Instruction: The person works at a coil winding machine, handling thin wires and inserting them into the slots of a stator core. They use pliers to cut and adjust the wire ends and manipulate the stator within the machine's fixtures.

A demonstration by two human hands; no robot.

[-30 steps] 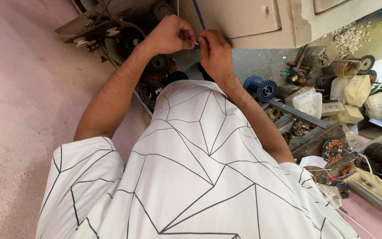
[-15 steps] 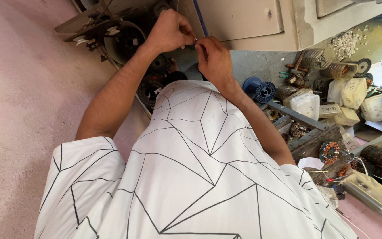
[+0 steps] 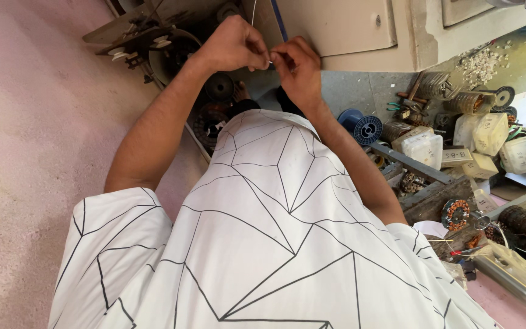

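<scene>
At the far left we note a bare pinkish floor (image 3: 25, 152). Next to it, toward the top, stands a dark machine assembly (image 3: 153, 42) with a round metal housing and flat plates. The left hand (image 3: 234, 45) is raised in front of it, fingers curled narrow, thumb and forefinger pinched on a thin pale wire (image 3: 270, 63). The right hand (image 3: 296, 70) meets it just beside, fingertips likewise pinched on the same wire, so the two hands all but touch. The wire is very small; we cannot tell its length or where it runs. Above the hands hangs a blue cable (image 3: 279, 19), against a beige cabinet door (image 3: 342, 24). Below the hands we see a white shirt with black line pattern (image 3: 263, 244) filling the middle of the view. To the right, beside the right forearm, lies a blue spool (image 3: 361, 127). Further right, a cluttered surface (image 3: 427, 198) carries whitish plastic containers (image 3: 488, 134), a copper-wound stator (image 3: 456, 213) near its front edge, and assorted small parts too crowded to identify.
</scene>
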